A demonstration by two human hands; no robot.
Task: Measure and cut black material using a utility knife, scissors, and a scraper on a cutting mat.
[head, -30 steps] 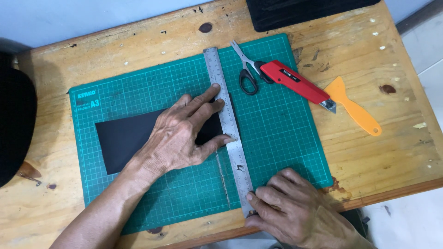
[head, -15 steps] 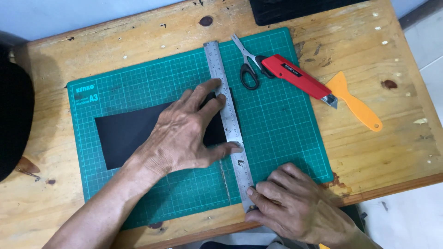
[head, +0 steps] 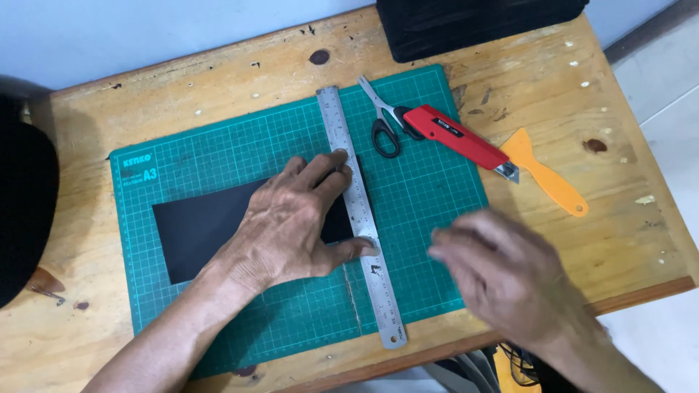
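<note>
On the gridded green cutting mat (head: 218, 167), one matte black sheet (head: 196, 229) lies left of one steel ruler (head: 360, 211). The left hand (head: 291, 225) presses flat on both. The right hand (head: 502, 273), blurred, hovers loose and empty right of the ruler. Beyond lie one pair of scissors (head: 384, 120), one red utility knife (head: 455, 138) and one orange plastic scraper (head: 542, 171).

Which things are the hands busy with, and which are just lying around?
In use:
left hand pressing the steel ruler and black sheet
green cutting mat underneath
right hand, blurred, holds nothing

Lying about:
scissors
red utility knife
orange scraper
</note>
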